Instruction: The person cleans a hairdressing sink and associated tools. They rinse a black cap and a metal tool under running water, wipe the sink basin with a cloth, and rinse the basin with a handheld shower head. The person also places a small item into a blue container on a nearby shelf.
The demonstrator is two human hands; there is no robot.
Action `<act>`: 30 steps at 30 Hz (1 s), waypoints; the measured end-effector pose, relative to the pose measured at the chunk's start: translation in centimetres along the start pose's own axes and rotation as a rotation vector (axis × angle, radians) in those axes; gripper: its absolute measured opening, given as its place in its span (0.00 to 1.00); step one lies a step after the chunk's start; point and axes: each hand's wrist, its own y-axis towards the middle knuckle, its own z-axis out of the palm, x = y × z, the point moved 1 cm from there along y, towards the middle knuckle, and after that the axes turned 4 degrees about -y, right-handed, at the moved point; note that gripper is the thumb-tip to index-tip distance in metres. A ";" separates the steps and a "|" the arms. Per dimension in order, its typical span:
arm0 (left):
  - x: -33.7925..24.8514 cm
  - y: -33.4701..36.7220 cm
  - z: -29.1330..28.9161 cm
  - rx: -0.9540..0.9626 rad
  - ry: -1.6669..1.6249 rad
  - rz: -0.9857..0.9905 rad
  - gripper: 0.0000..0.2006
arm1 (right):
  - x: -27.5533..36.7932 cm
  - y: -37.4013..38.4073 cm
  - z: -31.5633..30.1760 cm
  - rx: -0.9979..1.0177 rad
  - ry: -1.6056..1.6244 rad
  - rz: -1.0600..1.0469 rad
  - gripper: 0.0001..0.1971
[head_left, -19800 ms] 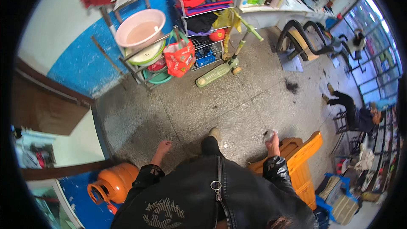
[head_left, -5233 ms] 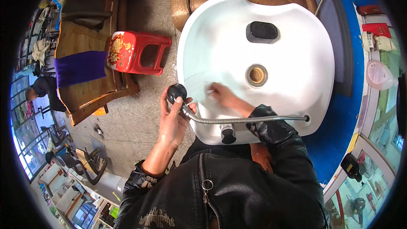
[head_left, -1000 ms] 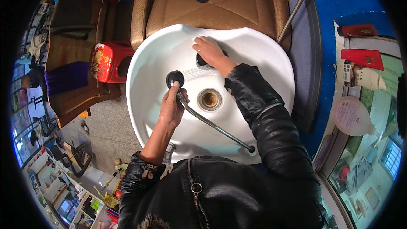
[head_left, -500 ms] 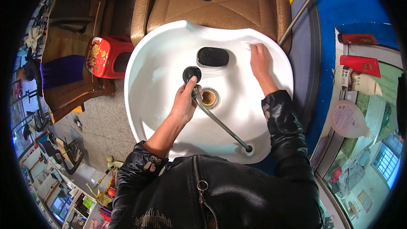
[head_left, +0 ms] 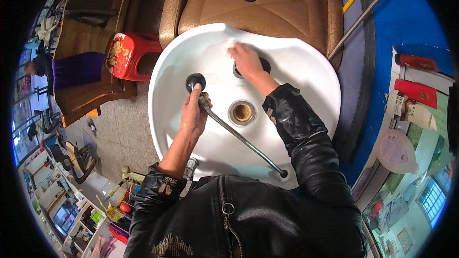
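A white shampoo basin (head_left: 315, 76) lies in front of me. My left hand (head_left: 192, 114) is closed round the handle of a black shower head (head_left: 195, 82), thumb on top, over the basin's left half. From it a metal hose (head_left: 244, 141) runs to a hole at the near right. My right hand (head_left: 247, 62) is at the basin's far inner wall, its fingers smeared by motion, with something white at the fingertips that I cannot make out. Behind that hand, a black oval neck pad (head_left: 265, 66) is partly hidden. The round drain (head_left: 242, 112) shows between my arms.
A brown padded reclining chair (head_left: 267, 14) adjoins the basin's far edge. To the left stand a red stool (head_left: 125, 57) and a wooden bench (head_left: 71, 100). Along the right, a ledge holds a red tube (head_left: 416, 93) and other bottles. A metal faucet (head_left: 190, 168) sits near my left wrist.
My right hand has swept left from the basin's right side to its far middle, now partly covering the black pad. My left hand has moved the shower head left, uncovering the drain.
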 end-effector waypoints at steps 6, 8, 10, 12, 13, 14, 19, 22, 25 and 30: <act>-0.9 0.4 -0.7 -0.013 0.018 0.008 0.15 | 0.1 1.7 0.5 0.221 -0.156 -0.156 0.05; -0.9 0.2 -0.3 0.019 0.024 -0.018 0.16 | -1.6 0.9 -0.7 0.017 -0.155 -0.108 0.04; -0.5 0.1 -0.1 0.032 0.010 -0.047 0.16 | -4.1 -0.8 -3.8 0.127 -0.260 0.048 0.06; 0.0 0.0 0.6 0.041 0.015 -0.095 0.17 | -6.5 -3.0 -6.6 0.096 -0.316 0.093 0.06; 0.4 -0.3 1.1 0.070 0.029 -0.125 0.17 | -7.0 -4.6 -7.2 0.055 -0.321 0.098 0.05; 1.1 -0.2 1.3 0.121 0.015 -0.159 0.17 | -7.5 -6.2 -7.3 0.060 -0.339 0.144 0.06; 2.7 -0.6 1.2 0.189 0.177 -0.187 0.17 | -6.8 -14.7 -3.7 0.009 -0.305 0.413 0.07; 3.0 0.0 -1.3 0.068 0.219 -0.136 0.17 | -3.6 -15.1 0.0 -0.078 -0.145 0.790 0.07; 2.7 0.6 -3.8 -0.030 0.211 -0.160 0.17 | -0.1 -14.6 5.5 -0.120 0.219 0.918 0.07; 2.5 0.2 -3.3 -0.036 0.181 -0.152 0.17 | 8.9 -12.0 11.2 -0.130 0.229 0.426 0.11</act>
